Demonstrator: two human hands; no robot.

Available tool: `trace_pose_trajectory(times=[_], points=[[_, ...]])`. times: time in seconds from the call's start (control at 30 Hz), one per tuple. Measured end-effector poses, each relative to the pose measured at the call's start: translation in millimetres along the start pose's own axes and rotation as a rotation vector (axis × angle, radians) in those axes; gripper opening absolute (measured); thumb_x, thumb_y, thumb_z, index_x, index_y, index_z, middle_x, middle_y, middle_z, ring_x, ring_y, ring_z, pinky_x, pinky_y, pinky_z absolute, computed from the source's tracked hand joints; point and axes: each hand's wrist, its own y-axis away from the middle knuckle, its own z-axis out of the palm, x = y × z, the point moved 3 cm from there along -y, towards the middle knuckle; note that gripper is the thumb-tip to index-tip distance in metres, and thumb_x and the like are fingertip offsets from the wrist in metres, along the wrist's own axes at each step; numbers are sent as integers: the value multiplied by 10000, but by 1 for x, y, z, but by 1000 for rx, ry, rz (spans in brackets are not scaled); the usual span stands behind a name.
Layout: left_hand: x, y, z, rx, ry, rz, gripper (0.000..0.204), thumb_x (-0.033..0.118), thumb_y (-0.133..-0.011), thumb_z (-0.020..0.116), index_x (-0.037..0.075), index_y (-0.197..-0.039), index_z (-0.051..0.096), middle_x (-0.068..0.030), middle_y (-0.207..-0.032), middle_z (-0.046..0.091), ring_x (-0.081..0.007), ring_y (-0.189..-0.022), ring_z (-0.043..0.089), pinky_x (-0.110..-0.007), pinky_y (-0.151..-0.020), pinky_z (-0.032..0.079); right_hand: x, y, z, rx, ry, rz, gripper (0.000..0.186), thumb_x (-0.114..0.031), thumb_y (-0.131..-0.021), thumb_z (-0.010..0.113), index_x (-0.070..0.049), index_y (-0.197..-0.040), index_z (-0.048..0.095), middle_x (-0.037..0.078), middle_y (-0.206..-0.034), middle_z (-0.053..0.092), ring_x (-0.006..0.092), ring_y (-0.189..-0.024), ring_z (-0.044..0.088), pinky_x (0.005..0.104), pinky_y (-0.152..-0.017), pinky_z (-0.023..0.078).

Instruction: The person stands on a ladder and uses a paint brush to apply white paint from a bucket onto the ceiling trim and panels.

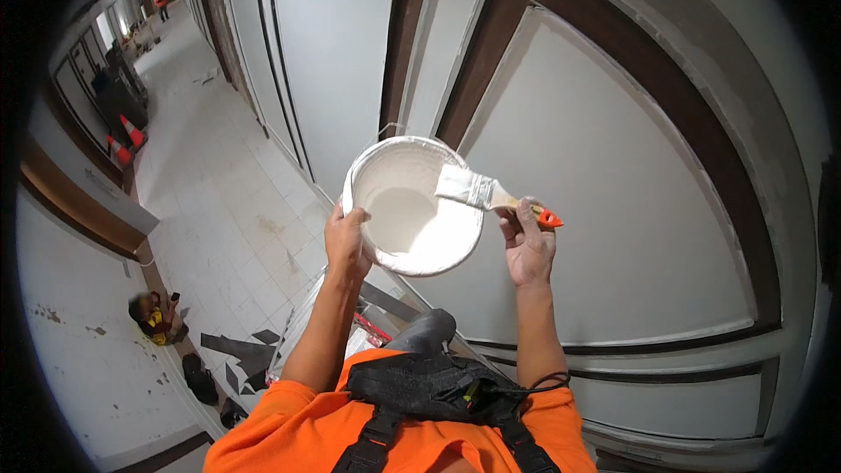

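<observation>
Place: building corridor under renovation or fit-out | floor: pale tiles [219, 158], dark sheet scraps [241, 352] strewn along it | wall: pale panels [613, 184] in dark-brown moulding [477, 61] | site gear: orange-and-white traffic cones [133, 130], paint bucket [372, 180], flat paintbrush [464, 187] | people: one in yellow hi-vis vest [159, 324], another distant in orange workwear [161, 2]

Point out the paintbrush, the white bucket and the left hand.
Paintbrush [481, 191]: head view, on the metal band between bristles and handle.
White bucket [378, 174]: head view, on the inner wall, upper left.
Left hand [344, 243]: head view, on the back of the hand, below the thumb.
</observation>
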Motion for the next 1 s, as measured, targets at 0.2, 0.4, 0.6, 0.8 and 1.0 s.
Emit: trace_pose_trajectory(times=[0.2, 0.4, 0.6, 0.8, 1.0], points=[[0, -10, 13, -27, 94, 89, 561, -70, -800, 512, -18, -1356, 567, -129, -1123, 666, -249, -1001, 640, -392, -886, 542, -13, -27, 10, -8, 42, -122, 203, -172, -963, 744, -55, -1094, 641, 89, -1023, 728, 201, -898, 748, 251, -711, 622], [-17, -13, -2, 19, 60, 39, 570, -79, -792, 510, -19, -1356, 566, -136, -1132, 662, -253, -1011, 638, -391, -894, 541, -5, -29, 12, 84, 84, -119, 271, -298, -941, 775, -76, -1015, 639, 69, -936, 734, 162, -847, 740, 199, -660, 596], [-16, -16, 0, -7, 71, 39, 571, -82, -785, 501, -33, -1351, 559, -150, -1152, 654, -261, -1034, 634, -390, -916, 537, 3, -32, 11, 75, 69, -70, 266, -325, -943, 771, -115, -969, 609, 76, -856, 726, 145, -792, 738, 202, -657, 612], [-22, -17, -14, 13, 123, 64, 552, -73, -779, 499, -48, -1328, 557, -158, -1152, 659, -273, -1034, 642, -393, -922, 538, -33, -37, 42, -92, 62, -289, 227, -95, -947, 746, -39, -1027, 542, 134, -985, 704, 207, -838, 745, 311, -771, 654], [-30, -22, -39, 37, 140, 72, 537, -71, -771, 494, -45, -1303, 567, -162, -1118, 673, -276, -969, 661, -380, -885, 551, -132, -84, 138, -233, 184, -764, 208, -67, -953, 727, -17, -1059, 555, 120, -1048, 666, 202, -927, 720, 333, -894, 637]])
